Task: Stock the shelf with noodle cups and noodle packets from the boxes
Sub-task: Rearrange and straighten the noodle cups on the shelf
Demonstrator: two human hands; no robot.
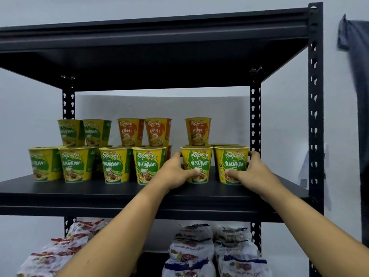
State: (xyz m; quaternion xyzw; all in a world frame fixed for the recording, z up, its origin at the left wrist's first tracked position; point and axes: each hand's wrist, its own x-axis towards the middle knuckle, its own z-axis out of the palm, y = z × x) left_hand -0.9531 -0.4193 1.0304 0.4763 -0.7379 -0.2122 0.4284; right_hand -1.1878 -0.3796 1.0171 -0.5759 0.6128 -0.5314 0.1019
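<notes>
Two green-and-yellow vegetarian noodle cups stand side by side at the right end of the black shelf board (99, 188). My left hand (175, 172) grips the left cup (196, 158) from its left side, thumb across the front. My right hand (251, 172) grips the right cup (232, 158) from its right side, thumb on the front. Both cups rest on the board. Several more vegetarian cups (115, 164) line the front row to the left, and orange ayam cups (130, 131) are stacked on cups behind.
Black metal uprights (315, 116) frame the shelf, with another board (159, 37) close overhead. Noodle packets (191, 248) are piled on the lower level at left and right. A grey cloth (351, 47) hangs on the wall to the right.
</notes>
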